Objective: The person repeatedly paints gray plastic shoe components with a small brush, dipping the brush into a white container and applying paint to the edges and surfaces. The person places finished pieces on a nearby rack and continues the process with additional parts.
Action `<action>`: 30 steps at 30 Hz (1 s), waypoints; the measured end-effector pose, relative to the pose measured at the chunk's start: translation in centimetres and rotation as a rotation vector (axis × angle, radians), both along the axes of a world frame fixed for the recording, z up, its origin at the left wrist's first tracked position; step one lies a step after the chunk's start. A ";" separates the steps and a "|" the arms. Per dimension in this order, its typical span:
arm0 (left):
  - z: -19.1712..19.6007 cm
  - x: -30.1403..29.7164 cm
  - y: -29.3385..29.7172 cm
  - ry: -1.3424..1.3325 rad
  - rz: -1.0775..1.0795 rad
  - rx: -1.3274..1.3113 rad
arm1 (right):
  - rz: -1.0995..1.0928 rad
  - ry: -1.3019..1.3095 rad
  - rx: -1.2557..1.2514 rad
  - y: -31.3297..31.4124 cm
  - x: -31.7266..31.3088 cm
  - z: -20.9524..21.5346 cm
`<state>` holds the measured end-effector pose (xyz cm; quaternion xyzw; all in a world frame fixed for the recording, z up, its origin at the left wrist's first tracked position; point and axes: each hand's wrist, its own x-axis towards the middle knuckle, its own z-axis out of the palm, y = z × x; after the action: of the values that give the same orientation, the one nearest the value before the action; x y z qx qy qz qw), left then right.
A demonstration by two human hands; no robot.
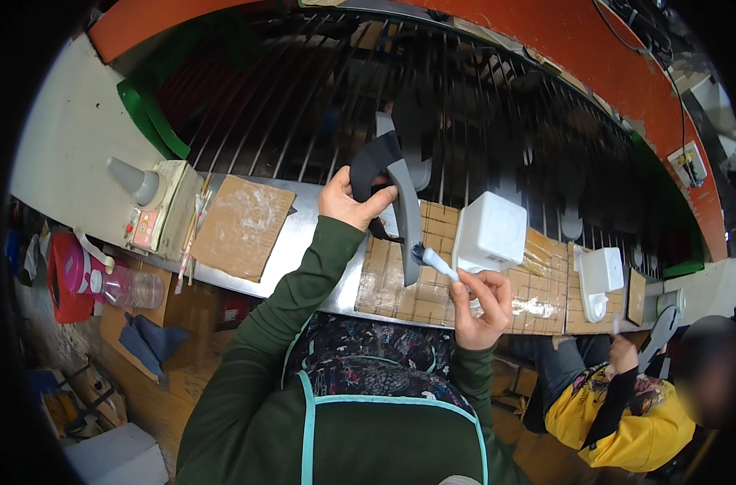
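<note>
My left hand (352,200) grips a sandal by its black strap (371,162), fingers closed around it. The grey sole (406,194) stands on edge, tilted, its lower end over the cardboard mat. In my right hand (483,307), a small brush (439,262) with a pale handle is pinched between thumb and fingers. Its dark bristles touch, or nearly touch, the side of the sole near the lower end. Just beyond the right hand, a white plastic container (501,230) stands on the mat.
A rack of metal bars (291,121) carrying dark footwear runs under an orange frame (546,52). At left lie a stained cardboard piece (243,226), a control box (170,202) and a pink-lidded bottle (133,289). A co-worker in a yellow top (627,420) sits at right, near another white container (602,271).
</note>
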<state>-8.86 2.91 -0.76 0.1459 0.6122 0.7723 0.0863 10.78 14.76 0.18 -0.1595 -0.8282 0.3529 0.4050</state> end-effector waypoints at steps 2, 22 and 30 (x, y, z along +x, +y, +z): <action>-0.1 -0.2 0.2 -0.050 -0.035 0.010 | -0.005 0.004 0.016 0.1 -0.1 0.2; 0.8 -4.2 1.1 -0.373 -0.249 -0.189 | -0.023 0.131 0.468 1.7 -3.2 3.2; 1.8 -6.5 1.0 -0.469 -0.330 -0.357 | 0.015 0.173 0.617 2.1 -4.7 4.8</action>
<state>-15.31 3.91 1.01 0.0442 0.6694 0.6410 0.3729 6.11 16.85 4.95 0.0076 -0.8597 0.1002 0.5008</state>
